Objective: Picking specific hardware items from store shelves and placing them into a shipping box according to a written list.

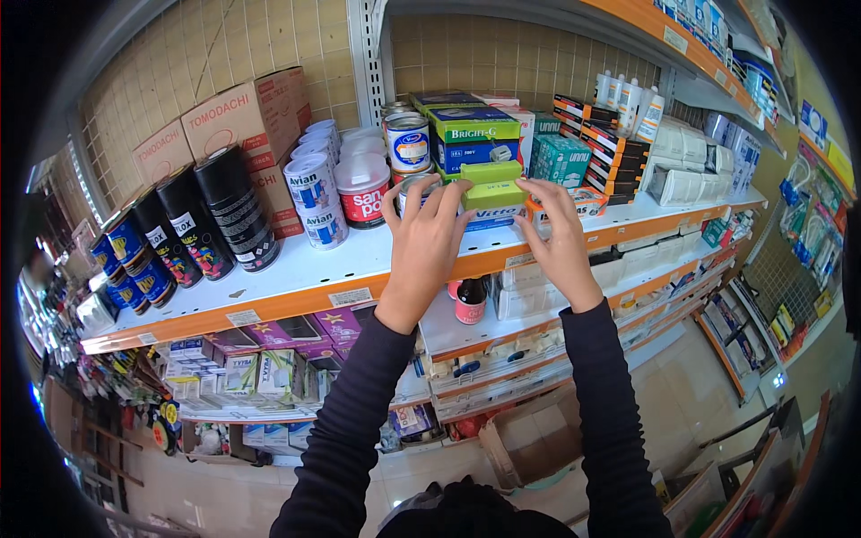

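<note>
Both my hands reach over the front edge of a white shelf with orange trim (303, 296), around a small stack of boxes. My left hand (427, 235) is at the left side of a lime-green carton (494, 195), its fingers curled and thumb apart. My right hand (555, 239) is at the other side, index fingertip by the upper right edge and thumb lower down. The fingertips seem to touch the stack, but a firm grip cannot be made out. Beneath the carton sits a blue-and-white Vitto box (496, 218); another green carton (491, 171) is behind.
Left of my hands stand paint cans (363, 191), Avian tins (313, 195) and black spray cans (235, 208). Behind are Bright-G boxes (474, 138); teal boxes (562, 161) and white-capped tubes (629, 104) stand right. A dark bottle (471, 299) is on the shelf below. A cardboard box (531, 430) sits on the floor.
</note>
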`<state>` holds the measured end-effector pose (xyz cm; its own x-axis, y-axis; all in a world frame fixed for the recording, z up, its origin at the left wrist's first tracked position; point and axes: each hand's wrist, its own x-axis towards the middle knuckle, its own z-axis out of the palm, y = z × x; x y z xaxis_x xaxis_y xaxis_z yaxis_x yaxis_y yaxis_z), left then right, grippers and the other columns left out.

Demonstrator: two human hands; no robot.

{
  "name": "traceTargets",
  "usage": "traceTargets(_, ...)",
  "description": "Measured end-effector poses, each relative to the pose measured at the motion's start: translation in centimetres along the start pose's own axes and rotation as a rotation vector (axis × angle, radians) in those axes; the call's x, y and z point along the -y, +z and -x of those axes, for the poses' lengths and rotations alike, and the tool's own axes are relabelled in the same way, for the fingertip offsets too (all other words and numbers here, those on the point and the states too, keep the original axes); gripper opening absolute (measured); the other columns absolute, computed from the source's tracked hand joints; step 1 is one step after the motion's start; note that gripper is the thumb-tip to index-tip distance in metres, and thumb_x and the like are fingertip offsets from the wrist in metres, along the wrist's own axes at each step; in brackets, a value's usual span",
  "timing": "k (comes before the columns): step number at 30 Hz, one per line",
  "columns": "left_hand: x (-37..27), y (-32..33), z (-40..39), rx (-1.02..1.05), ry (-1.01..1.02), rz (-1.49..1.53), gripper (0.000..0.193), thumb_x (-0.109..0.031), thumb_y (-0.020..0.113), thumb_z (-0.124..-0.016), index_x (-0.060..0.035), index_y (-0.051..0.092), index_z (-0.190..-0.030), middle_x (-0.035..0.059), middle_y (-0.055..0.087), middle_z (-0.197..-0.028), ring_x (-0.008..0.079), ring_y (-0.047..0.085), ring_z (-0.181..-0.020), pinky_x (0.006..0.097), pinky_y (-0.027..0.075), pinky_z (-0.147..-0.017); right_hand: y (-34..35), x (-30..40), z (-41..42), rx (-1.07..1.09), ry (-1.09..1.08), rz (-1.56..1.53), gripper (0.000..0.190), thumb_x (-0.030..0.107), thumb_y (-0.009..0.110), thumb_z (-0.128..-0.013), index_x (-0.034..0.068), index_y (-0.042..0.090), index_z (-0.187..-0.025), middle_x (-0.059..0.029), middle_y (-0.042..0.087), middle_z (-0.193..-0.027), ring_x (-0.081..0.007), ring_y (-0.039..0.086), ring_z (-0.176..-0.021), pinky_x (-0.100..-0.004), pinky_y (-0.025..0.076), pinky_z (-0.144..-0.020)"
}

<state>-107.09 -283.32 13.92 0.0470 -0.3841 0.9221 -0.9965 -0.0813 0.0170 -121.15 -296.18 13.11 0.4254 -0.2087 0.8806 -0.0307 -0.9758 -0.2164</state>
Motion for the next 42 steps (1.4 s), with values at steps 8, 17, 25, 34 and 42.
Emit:
traceTargets(8,-0.6,-1.3,0.2,0.014,0.019,0.050,0.027,-0.013,0.066,-0.078,-0.0099,0.057,-0.104,0.0052,0.060,-0.095,0.0198,0.052,-0.101,0.0443,0.023,-0.096,0.1,1.4,0.1,-0.050,0.057,-0.080,0.040,0.000,0.062,-0.077,0.006,0.053,-0.116,-0.0133,0.056,-0.103,-0.0290,0.055,-0.095,-0.0353,0.044,-0.081)
traceTargets(17,-1.4,-2.1,1.1,-0.036,0.069,0.090,0.026,-0.008,0.066,-0.076,-0.0095,0.058,-0.101,0.0038,0.060,-0.094,0.0189,0.054,-0.099,0.0445,0.021,-0.101,-0.8,2.1,0.9,-0.107,0.061,-0.105,0.030,-0.001,0.064,-0.076,0.003,0.056,-0.105,-0.0125,0.059,-0.096,-0.0288,0.058,-0.092,-0.0348,0.045,-0.080)
traceTargets(25,-1.6,-4.9,1.4,-0.107,0.156,0.437,0.034,0.007,0.064,-0.074,-0.0043,0.057,-0.105,0.0118,0.062,-0.103,0.0279,0.061,-0.090,0.0355,0.050,-0.080,-0.5,3.2,1.8,-0.136,0.016,-0.431,0.037,-0.003,0.062,-0.081,0.003,0.049,-0.115,-0.0122,0.058,-0.108,-0.0244,0.059,-0.102,-0.0326,0.049,-0.084)
traceTargets(34,0.7,-12.9,3.6,-0.099,-0.331,0.557,0.034,0.008,0.062,-0.079,0.0005,0.059,-0.112,0.0142,0.056,-0.119,0.0127,0.063,-0.082,0.0237,0.053,-0.071,2.6,9.9,0.0,0.201,0.242,-0.852,0.062,0.001,0.068,-0.079,0.006,0.040,-0.134,-0.0101,0.055,-0.109,-0.0104,0.059,-0.089,-0.0203,0.053,-0.061)
traceTargets(42,4.6,-23.7,9.9,-0.043,-0.677,0.522,0.057,-0.001,0.074,-0.070,-0.0075,0.056,-0.123,0.0113,0.051,-0.130,0.0109,0.058,-0.095,0.0247,0.053,-0.078,7.8,19.3,-1.0,0.707,0.211,-1.169,0.104,0.007,0.084,-0.061,0.009,0.021,-0.144,-0.0121,0.051,-0.121,-0.0157,0.058,-0.099,-0.0248,0.055,-0.070)
